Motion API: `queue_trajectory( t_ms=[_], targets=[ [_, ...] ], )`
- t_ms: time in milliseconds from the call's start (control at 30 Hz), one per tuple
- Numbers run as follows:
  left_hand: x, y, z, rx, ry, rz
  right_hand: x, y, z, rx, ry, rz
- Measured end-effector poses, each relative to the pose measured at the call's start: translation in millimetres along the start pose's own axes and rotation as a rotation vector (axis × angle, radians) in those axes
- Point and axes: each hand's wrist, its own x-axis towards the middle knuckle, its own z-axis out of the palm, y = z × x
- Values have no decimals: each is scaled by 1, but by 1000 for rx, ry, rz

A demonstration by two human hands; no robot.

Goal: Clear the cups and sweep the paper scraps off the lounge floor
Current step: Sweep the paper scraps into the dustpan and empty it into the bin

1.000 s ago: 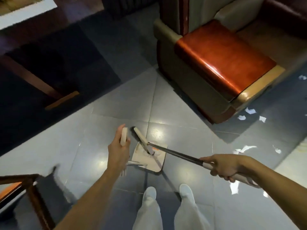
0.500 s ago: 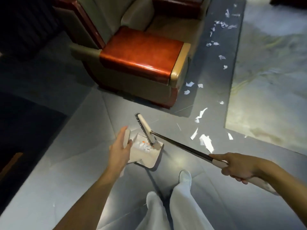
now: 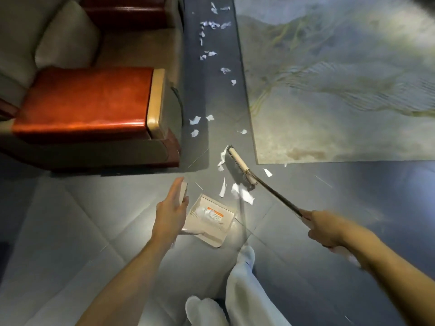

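Head view: my right hand (image 3: 326, 229) is wrapped round the broom (image 3: 241, 165) pole, and my left hand (image 3: 173, 208) holds the dustpan (image 3: 211, 222) by its upright handle, thumb against fingers. Paper scraps (image 3: 244, 196) lie at the bristles and trail up the dark floor (image 3: 207, 90) beside the armchair (image 3: 89, 104). They look feather-light and flighty, so I judge short, low strokes best, gripping the pole mid-length.

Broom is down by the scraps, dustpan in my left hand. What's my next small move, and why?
Probably a short pull of the broom with the right hand toward the dustpan. Several scraps lie on the floor between its bristles and the pan, which the left hand holds close by.
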Motion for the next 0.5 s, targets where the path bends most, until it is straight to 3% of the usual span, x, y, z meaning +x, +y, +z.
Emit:
queue_trajectory(
  t_ms=[133,500],
  targets=[
    [40,34,18,102,-10,22,34,10,-2,90,-38,48],
    [75,60,33,83,-83,111,29,-10,-14,90,-299,-209]
  ],
)
